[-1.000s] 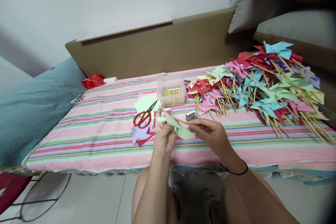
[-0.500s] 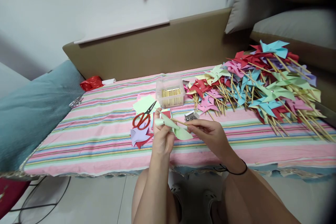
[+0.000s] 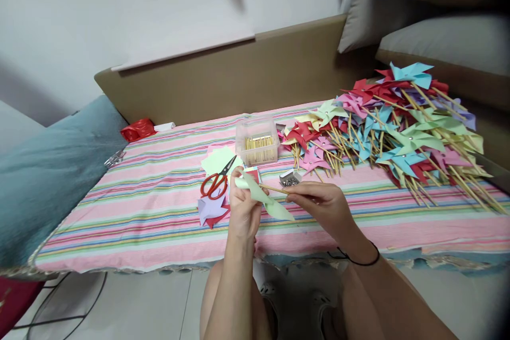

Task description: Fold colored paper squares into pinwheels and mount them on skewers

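My left hand (image 3: 244,211) is closed on a light green paper pinwheel (image 3: 274,209), its fingers around the centre and one blade. A thin wooden stick (image 3: 274,189) runs from the back of the pinwheel to my right hand (image 3: 319,203), which pinches the stick's other end. Just behind the right hand lies a small open box of metal pins (image 3: 290,178). Red-handled scissors (image 3: 218,179) rest left of my left hand, on light green paper sheets (image 3: 217,159). Below them lie a purple paper piece (image 3: 211,208) and a red paper piece (image 3: 220,219).
A clear plastic box (image 3: 258,143) holds many short wooden sticks. Finished pinwheels (image 3: 410,138) in several colours are heaped at the right. A red plastic bag (image 3: 138,130) lies at the far left on the striped cloth (image 3: 131,212), near a blue cushion (image 3: 67,159).
The green pinwheel has turned slightly in my left hand, its lower blade now pointing further down to the right. Both hands keep their hold. The view has shifted a little.
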### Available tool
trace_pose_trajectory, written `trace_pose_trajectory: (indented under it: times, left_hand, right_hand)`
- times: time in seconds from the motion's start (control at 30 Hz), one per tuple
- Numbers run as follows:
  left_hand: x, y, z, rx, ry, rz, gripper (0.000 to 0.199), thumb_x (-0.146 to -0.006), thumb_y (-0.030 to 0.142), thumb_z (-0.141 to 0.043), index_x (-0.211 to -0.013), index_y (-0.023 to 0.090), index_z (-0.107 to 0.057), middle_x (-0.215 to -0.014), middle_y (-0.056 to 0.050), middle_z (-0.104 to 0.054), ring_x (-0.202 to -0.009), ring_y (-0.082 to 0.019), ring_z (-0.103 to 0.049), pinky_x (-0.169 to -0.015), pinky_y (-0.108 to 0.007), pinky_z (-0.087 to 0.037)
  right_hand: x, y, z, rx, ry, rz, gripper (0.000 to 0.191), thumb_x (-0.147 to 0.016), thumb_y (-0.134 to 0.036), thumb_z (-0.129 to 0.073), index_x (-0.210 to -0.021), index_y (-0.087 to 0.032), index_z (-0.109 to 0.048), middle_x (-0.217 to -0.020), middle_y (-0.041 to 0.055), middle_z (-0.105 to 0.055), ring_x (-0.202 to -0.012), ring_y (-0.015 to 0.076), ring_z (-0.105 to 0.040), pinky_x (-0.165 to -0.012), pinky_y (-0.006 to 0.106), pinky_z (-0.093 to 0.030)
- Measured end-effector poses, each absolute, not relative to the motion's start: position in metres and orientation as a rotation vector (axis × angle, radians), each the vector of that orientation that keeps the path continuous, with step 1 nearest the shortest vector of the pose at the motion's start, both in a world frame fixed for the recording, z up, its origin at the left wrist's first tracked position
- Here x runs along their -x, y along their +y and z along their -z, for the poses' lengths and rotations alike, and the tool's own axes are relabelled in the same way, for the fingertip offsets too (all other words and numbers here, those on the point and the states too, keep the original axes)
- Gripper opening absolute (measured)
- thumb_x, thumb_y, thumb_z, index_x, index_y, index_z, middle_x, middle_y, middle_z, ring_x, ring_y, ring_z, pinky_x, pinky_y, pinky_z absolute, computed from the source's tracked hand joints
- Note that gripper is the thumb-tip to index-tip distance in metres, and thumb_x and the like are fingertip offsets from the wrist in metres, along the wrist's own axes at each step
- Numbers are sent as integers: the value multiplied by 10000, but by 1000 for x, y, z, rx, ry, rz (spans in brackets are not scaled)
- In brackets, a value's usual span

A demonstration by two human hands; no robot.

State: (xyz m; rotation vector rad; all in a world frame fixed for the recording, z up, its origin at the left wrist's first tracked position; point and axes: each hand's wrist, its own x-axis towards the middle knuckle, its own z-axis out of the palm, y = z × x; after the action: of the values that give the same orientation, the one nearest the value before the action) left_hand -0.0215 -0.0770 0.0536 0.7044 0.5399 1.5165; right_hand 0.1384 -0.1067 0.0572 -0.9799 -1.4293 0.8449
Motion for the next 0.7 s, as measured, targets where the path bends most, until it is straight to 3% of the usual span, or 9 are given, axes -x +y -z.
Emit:
trace_pose_trajectory:
  times: [0.23, 0.5, 0.7]
  left_hand:
    - [21, -80, -58, -759, 534, -1473, 744, -489, 246, -883, -1119, 303, -491, -669, 92, -520, -522, -61, -556, -544, -197, -457]
    - [19, -79, -62, -801, 533, -1498, 702, -474, 263, -890, -1056, 282, -498, -561, 96, -500, -680, -142, -618, -677, -269, -476]
    - [17, -85, -65, -763, 528, -1535, 671, -499, 255, -885, -1046, 286, -496, -584, 103, -537, -662, -116, -625, -671, -238, -481]
  right_hand:
    - [-144, -107, -59, 904, -1532, -693, 132, -801, -246, -683, -900, -271, -767, -814, 29, -744, -687, 177, -664, -602, 288, -516]
    - [-147, -107, -61, 889, -1598, -622, 143, -820, -229, -658, -899, -277, -766, -826, 31, -749, -693, 180, -674, -615, 294, -519]
    - [-146, -107, -60, 823, -1607, -616, 165, -812, -164, -666, -906, -261, -761, -803, 28, -744, -697, 164, -671, -612, 272, -512]
